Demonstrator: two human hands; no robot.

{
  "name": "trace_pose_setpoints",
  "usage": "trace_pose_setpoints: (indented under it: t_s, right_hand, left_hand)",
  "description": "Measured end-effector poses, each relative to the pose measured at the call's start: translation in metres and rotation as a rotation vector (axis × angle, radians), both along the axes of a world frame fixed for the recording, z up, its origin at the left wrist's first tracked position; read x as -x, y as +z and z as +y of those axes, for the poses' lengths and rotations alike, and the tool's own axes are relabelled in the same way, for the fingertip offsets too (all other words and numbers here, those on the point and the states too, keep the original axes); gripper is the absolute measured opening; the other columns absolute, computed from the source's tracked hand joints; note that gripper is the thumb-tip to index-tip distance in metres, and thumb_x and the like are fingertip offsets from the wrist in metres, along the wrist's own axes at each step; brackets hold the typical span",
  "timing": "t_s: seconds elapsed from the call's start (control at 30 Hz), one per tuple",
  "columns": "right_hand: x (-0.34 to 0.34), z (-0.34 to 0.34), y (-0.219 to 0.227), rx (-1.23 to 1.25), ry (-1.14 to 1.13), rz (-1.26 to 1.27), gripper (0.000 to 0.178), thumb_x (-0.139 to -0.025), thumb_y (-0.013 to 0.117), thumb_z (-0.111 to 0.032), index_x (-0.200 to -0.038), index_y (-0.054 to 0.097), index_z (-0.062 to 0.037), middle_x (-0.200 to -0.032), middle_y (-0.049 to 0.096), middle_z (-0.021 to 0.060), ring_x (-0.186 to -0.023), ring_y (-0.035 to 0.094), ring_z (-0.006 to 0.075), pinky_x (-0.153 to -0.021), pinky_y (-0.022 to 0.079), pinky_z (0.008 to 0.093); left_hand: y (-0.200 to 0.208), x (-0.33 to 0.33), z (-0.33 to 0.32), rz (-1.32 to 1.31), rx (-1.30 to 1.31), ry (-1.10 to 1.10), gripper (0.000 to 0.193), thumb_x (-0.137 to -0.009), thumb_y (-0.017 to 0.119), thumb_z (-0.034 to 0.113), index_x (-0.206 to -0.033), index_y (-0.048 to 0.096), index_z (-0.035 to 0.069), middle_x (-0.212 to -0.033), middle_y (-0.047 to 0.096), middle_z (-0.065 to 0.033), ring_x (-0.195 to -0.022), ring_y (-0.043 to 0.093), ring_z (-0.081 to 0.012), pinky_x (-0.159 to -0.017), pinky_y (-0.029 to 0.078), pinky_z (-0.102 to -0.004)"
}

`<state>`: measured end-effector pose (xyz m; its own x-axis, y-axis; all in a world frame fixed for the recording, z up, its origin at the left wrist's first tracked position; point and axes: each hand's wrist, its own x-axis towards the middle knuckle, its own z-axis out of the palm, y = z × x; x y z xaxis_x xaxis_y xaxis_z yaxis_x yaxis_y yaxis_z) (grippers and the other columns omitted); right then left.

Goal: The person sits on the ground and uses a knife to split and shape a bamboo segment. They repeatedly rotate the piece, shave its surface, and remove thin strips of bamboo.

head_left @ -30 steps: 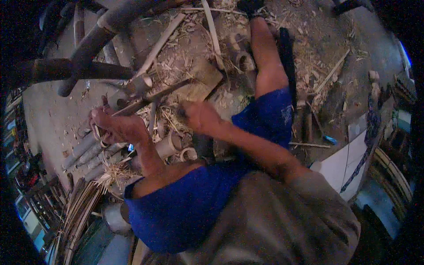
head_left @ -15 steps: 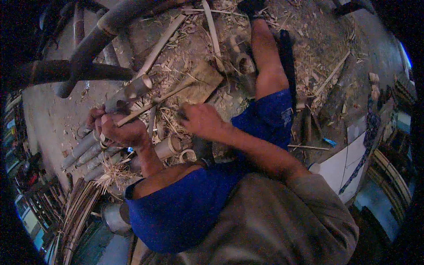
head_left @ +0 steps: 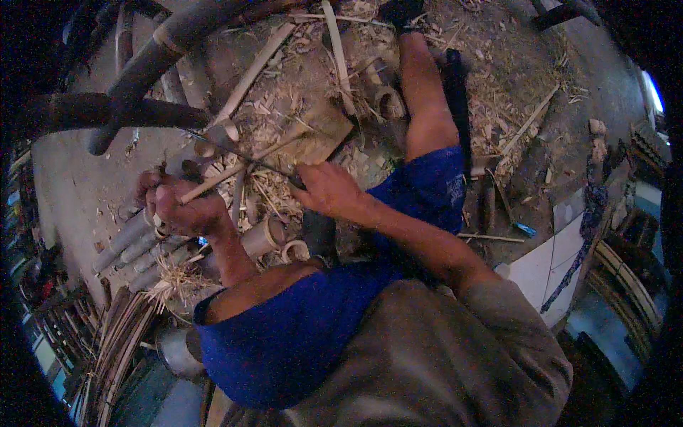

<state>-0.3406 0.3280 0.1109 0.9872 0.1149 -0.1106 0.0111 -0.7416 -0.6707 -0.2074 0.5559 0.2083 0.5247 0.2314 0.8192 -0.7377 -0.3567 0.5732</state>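
Note:
My left hand (head_left: 186, 208) is closed around the near end of a slim bamboo strip (head_left: 219, 179), which slants up and to the right over the floor. In my right hand (head_left: 331, 188), fingers wrapped round its handle, is a knife (head_left: 272, 169) with a long thin dark blade. The blade points up and left and crosses the strip near its middle; whether it cuts in cannot be made out. Beyond the strip's far end lies a flat brown piece (head_left: 327, 135). Cut bamboo tubes (head_left: 262, 240) lie between my left forearm and my legs.
Wood shavings (head_left: 284, 92) cover much of the floor. A dark bamboo frame (head_left: 160, 60) stands at the upper left. Long split strips (head_left: 256, 71) lie ahead. Several grey bamboo poles (head_left: 131, 242) and a bundle of thin strips (head_left: 124, 334) are at the left. White tiles (head_left: 551, 256) lie at the right.
My right hand has turned, and the knife blade, not distinct before, now shows across the strip. My left hand keeps its hold on the strip. The whole view has shifted slightly.

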Motion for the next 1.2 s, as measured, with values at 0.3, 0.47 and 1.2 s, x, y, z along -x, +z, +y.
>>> trace_pose_setpoints:
  t_s: [0.3, 0.47, 1.2]
  right_hand:
    - [-0.016, -0.006, 0.018, 0.031, -0.011, 0.232, 0.045, -0.080, 0.067, -0.032, -0.108, 0.061, 0.0022, -0.093, 0.068, 0.0261, -0.086, 0.066, 0.0459, -0.075, 0.053, 0.0546]
    - [-0.009, 0.040, 0.081, -0.214, -0.093, 0.067, 0.044, -0.083, 0.064, -0.034, -0.106, 0.061, 0.0030, -0.089, 0.067, 0.0261, -0.083, 0.065, 0.0462, -0.075, 0.053, 0.0536]
    - [-0.011, -0.027, -0.044, -0.010, -0.164, 0.141, 0.043, -0.088, 0.064, -0.035, -0.100, 0.061, 0.0053, -0.084, 0.065, 0.0281, -0.084, 0.064, 0.0466, -0.077, 0.052, 0.0548]
  left_hand:
    - [0.046, 0.019, -0.045, 0.561, 0.511, -0.075, 0.035, -0.096, 0.045, 0.045, -0.089, 0.056, 0.012, -0.085, 0.058, -0.0061, -0.075, 0.055, -0.0209, -0.072, 0.050, -0.0375]
    - [0.050, 0.026, -0.049, 0.697, 0.391, 0.095, 0.041, -0.099, 0.044, 0.051, -0.083, 0.048, 0.014, -0.075, 0.051, -0.0032, -0.063, 0.045, -0.0175, -0.064, 0.047, -0.0359]
    - [0.044, 0.014, -0.054, 0.462, 0.431, 0.132, 0.034, -0.093, 0.046, 0.033, -0.069, 0.043, 0.010, -0.057, 0.042, -0.0033, -0.046, 0.044, -0.0165, -0.047, 0.044, -0.0308]
